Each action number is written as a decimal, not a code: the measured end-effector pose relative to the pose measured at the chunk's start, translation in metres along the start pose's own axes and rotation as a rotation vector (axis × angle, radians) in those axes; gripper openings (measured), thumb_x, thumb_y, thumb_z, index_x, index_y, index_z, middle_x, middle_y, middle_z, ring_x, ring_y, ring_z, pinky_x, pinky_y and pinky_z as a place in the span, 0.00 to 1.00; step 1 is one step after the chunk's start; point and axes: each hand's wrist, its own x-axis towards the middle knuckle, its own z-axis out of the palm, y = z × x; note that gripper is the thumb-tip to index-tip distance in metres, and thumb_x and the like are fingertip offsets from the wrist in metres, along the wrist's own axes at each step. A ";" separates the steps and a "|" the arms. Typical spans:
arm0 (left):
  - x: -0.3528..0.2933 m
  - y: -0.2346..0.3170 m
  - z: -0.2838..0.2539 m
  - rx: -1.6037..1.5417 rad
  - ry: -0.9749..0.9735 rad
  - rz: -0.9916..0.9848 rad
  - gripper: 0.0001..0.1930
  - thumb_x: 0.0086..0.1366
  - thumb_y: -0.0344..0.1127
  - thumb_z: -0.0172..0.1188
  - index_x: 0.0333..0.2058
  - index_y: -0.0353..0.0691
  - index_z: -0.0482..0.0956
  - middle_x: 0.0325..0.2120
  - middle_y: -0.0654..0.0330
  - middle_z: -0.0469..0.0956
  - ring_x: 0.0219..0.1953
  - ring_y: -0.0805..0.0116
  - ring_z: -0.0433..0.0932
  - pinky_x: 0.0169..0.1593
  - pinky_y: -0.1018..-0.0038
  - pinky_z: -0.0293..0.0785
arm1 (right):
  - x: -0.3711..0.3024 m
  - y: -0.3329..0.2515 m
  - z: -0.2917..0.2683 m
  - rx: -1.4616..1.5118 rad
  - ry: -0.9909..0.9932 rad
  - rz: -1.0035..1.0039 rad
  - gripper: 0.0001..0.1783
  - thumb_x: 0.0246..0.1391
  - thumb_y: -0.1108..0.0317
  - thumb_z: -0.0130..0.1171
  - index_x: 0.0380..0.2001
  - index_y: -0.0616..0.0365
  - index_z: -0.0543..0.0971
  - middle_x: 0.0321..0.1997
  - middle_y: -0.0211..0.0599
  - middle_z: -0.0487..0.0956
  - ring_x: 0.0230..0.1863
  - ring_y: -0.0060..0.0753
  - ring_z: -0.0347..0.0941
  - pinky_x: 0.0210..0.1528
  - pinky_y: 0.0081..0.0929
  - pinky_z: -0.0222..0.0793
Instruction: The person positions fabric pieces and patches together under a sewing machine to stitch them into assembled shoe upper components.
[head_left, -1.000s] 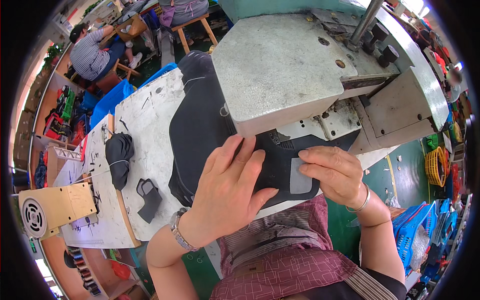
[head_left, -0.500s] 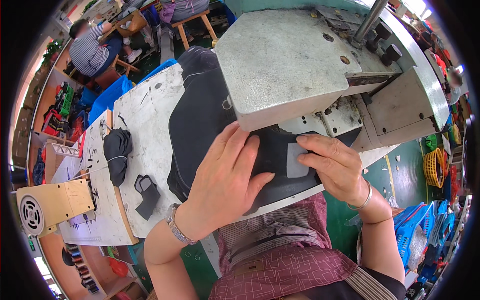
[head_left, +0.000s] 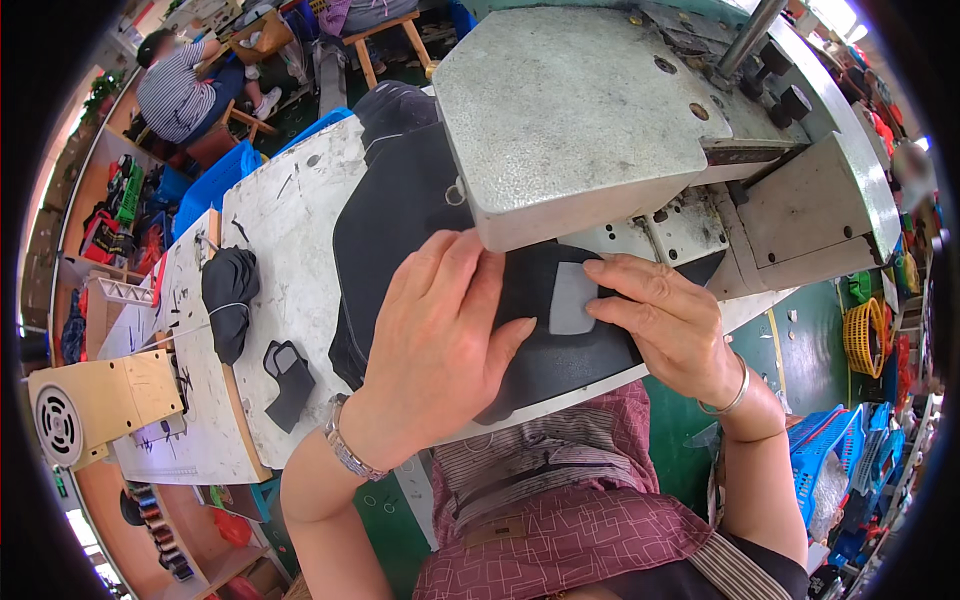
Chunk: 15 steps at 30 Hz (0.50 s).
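Note:
A large black fabric piece (head_left: 400, 215) lies on the white worktable and runs under the head of a grey sewing machine (head_left: 580, 120). My left hand (head_left: 440, 320) rests flat on the fabric beside the machine head, its fingers stretched and the thumb apart; the fingertips reach the head's lower edge. On the fabric right of that thumb sits a small grey patch (head_left: 571, 305), slightly tilted. The thumb and fingers of my right hand (head_left: 665, 315) pinch its right edge. The needle area is hidden by the machine head.
A dark gathered bundle (head_left: 230, 305) and a small dark cut piece (head_left: 290, 385) lie on the table (head_left: 300, 200) at left. A tan motor-like unit (head_left: 100, 405) stands at the left edge. Blue baskets (head_left: 828, 450) sit at lower right; a person (head_left: 180, 90) sits at far left.
The grey patch has shifted left and turned a little, with my right hand following at its edge. My left hand has slid slightly left.

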 end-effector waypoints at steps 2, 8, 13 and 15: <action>0.000 -0.003 0.002 -0.003 -0.004 0.003 0.28 0.51 0.36 0.68 0.48 0.23 0.73 0.49 0.48 0.68 0.54 0.49 0.67 0.55 0.60 0.66 | 0.000 0.000 0.000 -0.003 -0.015 0.004 0.13 0.39 0.82 0.60 0.34 0.66 0.80 0.49 0.48 0.80 0.51 0.50 0.78 0.49 0.37 0.77; 0.007 -0.009 -0.001 -0.026 -0.038 -0.011 0.27 0.51 0.36 0.68 0.47 0.23 0.73 0.50 0.46 0.68 0.56 0.48 0.67 0.57 0.61 0.65 | 0.004 -0.002 0.000 0.026 -0.038 0.005 0.14 0.38 0.82 0.59 0.34 0.67 0.80 0.49 0.48 0.80 0.50 0.49 0.78 0.49 0.37 0.78; 0.017 -0.021 -0.005 -0.080 -0.091 0.013 0.26 0.53 0.35 0.67 0.48 0.25 0.72 0.50 0.45 0.69 0.58 0.47 0.66 0.59 0.61 0.63 | 0.007 -0.003 0.001 -0.018 -0.067 -0.028 0.15 0.37 0.80 0.60 0.35 0.66 0.81 0.48 0.46 0.81 0.46 0.47 0.78 0.46 0.37 0.78; 0.022 -0.027 -0.007 -0.085 -0.137 0.047 0.25 0.54 0.36 0.65 0.49 0.27 0.73 0.50 0.46 0.70 0.59 0.47 0.65 0.61 0.57 0.60 | 0.010 -0.003 0.002 -0.054 -0.082 -0.060 0.16 0.37 0.78 0.60 0.35 0.65 0.81 0.48 0.44 0.81 0.46 0.46 0.78 0.45 0.37 0.77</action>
